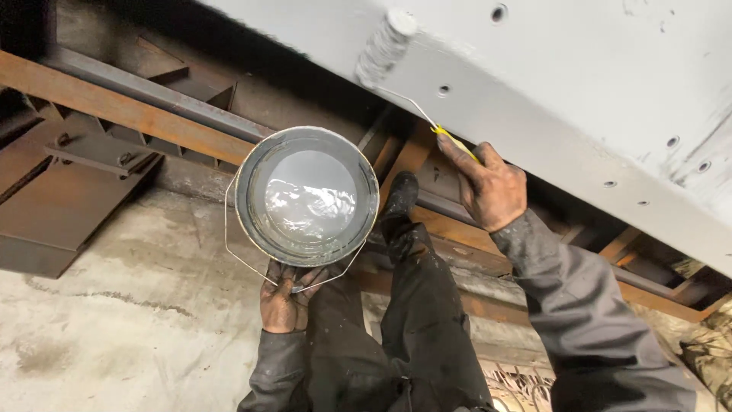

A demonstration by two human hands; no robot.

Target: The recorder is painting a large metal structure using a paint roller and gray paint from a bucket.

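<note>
Right hand (488,187) closed around the yellow grip of a small paint roller (386,46), fingers wrapped tight, thumb along the top. From that hand, a thin wire shank (408,105) running up and to the left, ending at the roller sleeve, loaded grey and pressed flat against the grey-painted steel panel (579,84). Long axis of the sleeve slanted, upper end toward the right, lower end toward the left, lying roughly crosswise to the shank. Sleeve touching the panel close to its lower edge, just left of a small bolt hole (443,91).

Left hand (286,301) cupped under the near rim of a round paint can (306,196), fingers curled up around its bottom edge, holding it nearly level. Can filled with glossy grey paint, wire bail (236,255) hanging loose around its sides. Can down and to the left of the roller sleeve, well apart from it, and left of the right hand at about the same height. Right hand clearly nearer the roller; left hand occupied entirely by the can.

Beneath and behind, rusty steel beams (114,107) crossing the frame diagonally, a concrete floor (114,320) at lower left, and dark trouser legs with a boot (402,191) braced on one beam. Grey sleeves (579,305) spattered with paint.
</note>
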